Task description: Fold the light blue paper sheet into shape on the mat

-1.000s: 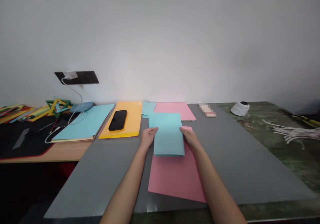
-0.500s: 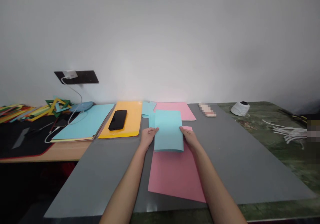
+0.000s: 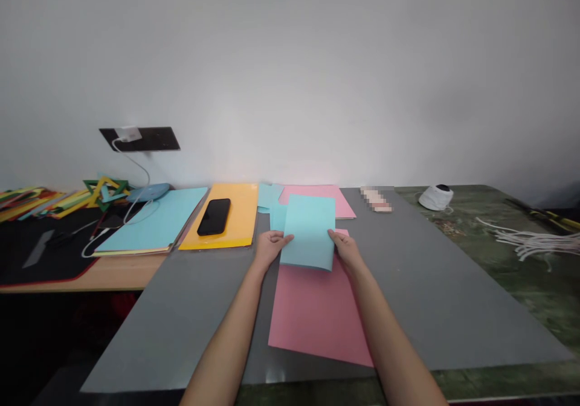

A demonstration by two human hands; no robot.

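A light blue sheet of paper (image 3: pixel 309 231) is held up between both hands, tilted slightly clockwise. My left hand (image 3: pixel 270 248) pinches its left edge, and my right hand (image 3: pixel 344 248) pinches the right edge between thumb and fingers. Beneath it, a larger pink sheet (image 3: pixel 319 315) lies on the grey board (image 3: pixel 435 297), its upper part covered by the blue paper. Smaller light blue pieces (image 3: pixel 270 196) lie behind my left hand. Farther back rests another pink stack of paper (image 3: pixel 319 190), partly hidden by the held sheet.
On the left, a black phone (image 3: pixel 214 217) lies on a yellow packet of paper (image 3: pixel 244 215), beside a blue paper stack (image 3: pixel 156 225). A white thread cone (image 3: pixel 435 197) and white cords (image 3: pixel 530 241) are on the right. A wall (image 3: pixel 290 80) stands behind.
The blue sheet has shifted slightly up and to the right and turned a little clockwise. Both hands keep their pinch on its edges. The pink sheet has stayed put.
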